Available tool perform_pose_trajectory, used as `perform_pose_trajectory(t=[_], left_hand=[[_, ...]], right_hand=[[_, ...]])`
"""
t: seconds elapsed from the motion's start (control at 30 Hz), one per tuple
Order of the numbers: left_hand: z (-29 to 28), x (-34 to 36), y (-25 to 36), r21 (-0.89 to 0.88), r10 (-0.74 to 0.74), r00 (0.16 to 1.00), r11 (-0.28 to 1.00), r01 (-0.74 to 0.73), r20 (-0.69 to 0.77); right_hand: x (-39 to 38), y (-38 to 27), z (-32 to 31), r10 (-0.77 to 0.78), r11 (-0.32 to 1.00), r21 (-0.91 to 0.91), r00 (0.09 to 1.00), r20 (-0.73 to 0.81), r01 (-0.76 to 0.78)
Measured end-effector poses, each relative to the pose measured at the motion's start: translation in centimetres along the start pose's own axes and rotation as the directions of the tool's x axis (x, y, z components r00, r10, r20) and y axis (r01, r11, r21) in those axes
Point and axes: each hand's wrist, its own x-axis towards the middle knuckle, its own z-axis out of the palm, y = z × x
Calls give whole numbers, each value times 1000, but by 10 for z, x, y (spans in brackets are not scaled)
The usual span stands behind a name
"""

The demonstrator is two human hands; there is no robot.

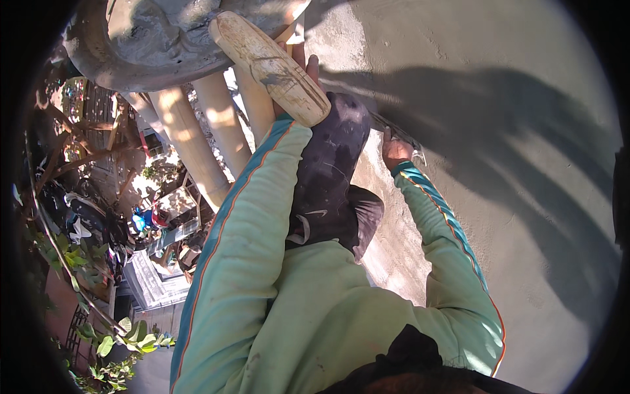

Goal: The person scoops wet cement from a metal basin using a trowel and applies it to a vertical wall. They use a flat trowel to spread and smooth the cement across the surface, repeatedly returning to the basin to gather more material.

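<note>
My right hand (pixel 396 151) is closed on a trowel (pixel 415 146), whose thin metal edge lies against the grey plastered wall (pixel 512 39). The hand itself covers the trowel's handle. My left hand (pixel 311 67) is mostly hidden behind a thick, pale wooden pole end (pixel 269 65) with a scuffed surface. Only a few of its fingers show, pointing up beside the pole; what they hold, if anything, is out of sight. Just beyond, at the top left, stands a wide, round pan (pixel 131 72) with wet grey mortar (pixel 154 36) in it.
Several bamboo poles (pixel 190 138) run below the pan. Between my arms is my dark-clad leg (pixel 331 151). Far below on the left lie cluttered ground, a pale framed panel (pixel 154 279) and leafy branches (pixel 118 341). A large shadow (pixel 512 131) falls across the wall.
</note>
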Motion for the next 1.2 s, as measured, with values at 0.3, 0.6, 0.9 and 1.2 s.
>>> perform_pose_trajectory(t=[0.3,0.6,0.9,1.2], left_hand=[[39,-4,-20,866,126,992,495,-67,5],[57,6,-18,-44,-55,988,998,49,-146],[44,5,-9,-253,-98,995,962,103,32],[7,3,-3,-99,30,996,994,-37,-78]], right_hand=[[115,24,-249,157,987,72,962,-224,-145],[-82,123,-291,388,906,397,659,-644,-145],[-274,115,-190,881,339,838,170,-442,428],[-108,95,-263,692,45,844,593,-412,534]])
